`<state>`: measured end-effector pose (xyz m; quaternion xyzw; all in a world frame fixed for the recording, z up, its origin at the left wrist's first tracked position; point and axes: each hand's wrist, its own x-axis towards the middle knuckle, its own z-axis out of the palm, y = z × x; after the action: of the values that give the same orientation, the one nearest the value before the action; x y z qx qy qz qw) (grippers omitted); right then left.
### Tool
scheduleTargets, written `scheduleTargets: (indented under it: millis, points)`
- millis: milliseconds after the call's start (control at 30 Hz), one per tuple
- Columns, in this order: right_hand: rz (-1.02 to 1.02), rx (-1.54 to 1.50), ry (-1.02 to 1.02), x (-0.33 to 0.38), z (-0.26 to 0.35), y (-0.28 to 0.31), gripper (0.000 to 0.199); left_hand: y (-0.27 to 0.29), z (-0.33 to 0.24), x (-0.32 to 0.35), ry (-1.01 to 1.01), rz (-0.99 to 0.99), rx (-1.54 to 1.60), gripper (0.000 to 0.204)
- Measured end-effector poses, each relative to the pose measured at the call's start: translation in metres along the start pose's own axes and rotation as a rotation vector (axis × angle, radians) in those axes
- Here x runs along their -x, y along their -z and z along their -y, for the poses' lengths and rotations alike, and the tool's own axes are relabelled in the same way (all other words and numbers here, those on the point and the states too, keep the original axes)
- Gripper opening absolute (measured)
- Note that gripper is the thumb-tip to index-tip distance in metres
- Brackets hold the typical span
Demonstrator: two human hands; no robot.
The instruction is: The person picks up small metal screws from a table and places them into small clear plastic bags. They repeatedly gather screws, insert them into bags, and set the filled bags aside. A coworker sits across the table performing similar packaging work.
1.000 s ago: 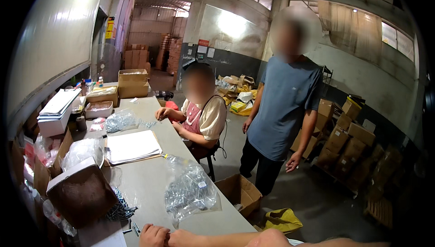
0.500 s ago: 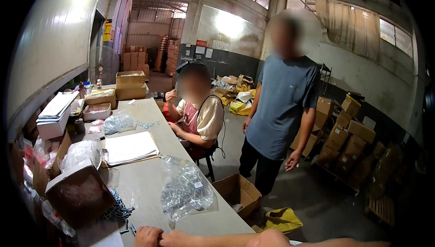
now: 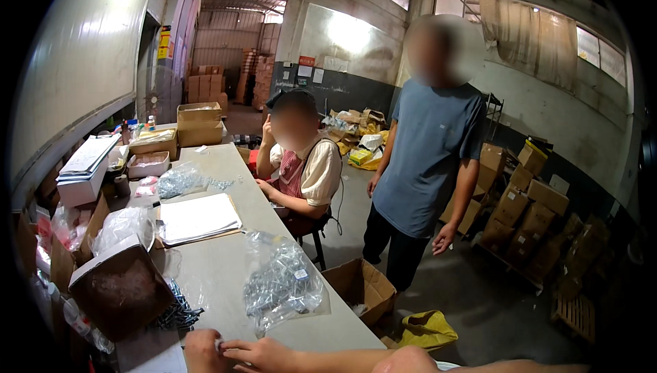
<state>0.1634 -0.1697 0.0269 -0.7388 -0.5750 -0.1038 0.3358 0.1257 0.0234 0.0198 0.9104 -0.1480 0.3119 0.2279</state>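
My left hand [image 3: 204, 351] is closed at the table's near edge, with a small pale bit showing at its fingertips that I cannot make out. Beside it, my right hand [image 3: 263, 356] has its fingers stretched out and apart, their tips reaching to the left hand. Just beyond the left hand lies a pile of dark metal screws [image 3: 179, 310], spilling from a tipped cardboard box [image 3: 123, 289]. A clear plastic bag of silvery screws [image 3: 284, 283] rests on the table ahead of my right hand.
A clipboard with papers [image 3: 200, 219] lies on the long table [image 3: 274, 236]. Behind it is another bag of hardware [image 3: 181, 181]. A seated person [image 3: 301, 161] and a standing person [image 3: 428, 161] are on the far side. An open carton [image 3: 363, 291] and yellow sack [image 3: 428, 330] stand on the floor.
My left hand has shifted left, over where a few loose screws lay. My right hand's fingers have spread from a closed grasp. The seated person's raised hand has moved to the head.
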Motion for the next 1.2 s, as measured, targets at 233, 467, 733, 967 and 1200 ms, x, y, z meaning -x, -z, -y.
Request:
scheduleTargets:
  millis: [233, 467, 733, 967, 1200]
  points:
    - [-0.037, -0.115, -0.051, -0.003, -0.001, -0.010, 0.017, 0.002, 0.044, 0.010, 0.327, -0.035, -0.452, 0.034]
    - [0.033, -0.142, -0.121, -0.004, 0.004, 0.002, 0.016, -0.002, 0.046, 0.010, 0.398, -0.069, -0.289, 0.029]
    - [-0.115, -0.241, -0.233, -0.014, 0.009, 0.047, 0.018, -0.013, 0.084, 0.010, 0.414, -0.097, 0.007, 0.018]
    - [-0.588, -0.167, -0.336, 0.044, 0.012, 0.124, 0.014, -0.017, 0.078, 0.015, 0.265, -0.045, 0.006, 0.025]
    - [-0.766, -0.186, -0.588, 0.136, 0.006, 0.147, 0.012, -0.028, 0.029, 0.013, 0.216, 0.138, 0.017, 0.027]
